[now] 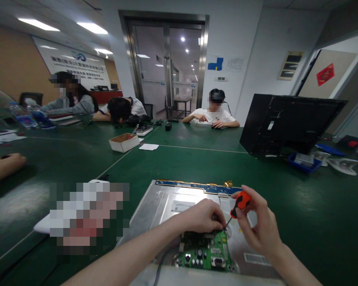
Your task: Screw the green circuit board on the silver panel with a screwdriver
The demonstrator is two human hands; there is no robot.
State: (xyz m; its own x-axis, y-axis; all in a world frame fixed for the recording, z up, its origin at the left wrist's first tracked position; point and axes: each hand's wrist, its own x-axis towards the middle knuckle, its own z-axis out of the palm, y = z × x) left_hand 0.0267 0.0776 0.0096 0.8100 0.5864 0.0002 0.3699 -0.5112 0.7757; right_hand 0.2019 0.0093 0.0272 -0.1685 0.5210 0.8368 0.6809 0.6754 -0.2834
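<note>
My right hand [261,224] grips the orange and black handle of a screwdriver [241,201], tilted with its thin shaft pointing down to the left. The screwdriver's tip reaches the upper right corner of a green circuit board [204,251]. Close beside that tip, my left hand [205,216] has its fingers pinched together; whatever is between them, if anything, is hidden. Beneath both hands lies a flat silver metal panel [167,202] carrying the board. A narrow blue circuit strip [193,186] runs along the panel's far edge, and a grey cable [158,270] curves beside the board.
A large black monitor [289,123] stands at right, near a blue tray [304,163]. Farther back are an open cardboard box [123,143] and white paper [149,147]. Another person's hand [10,163] rests at left on the green table [214,165]. Several people sit around it.
</note>
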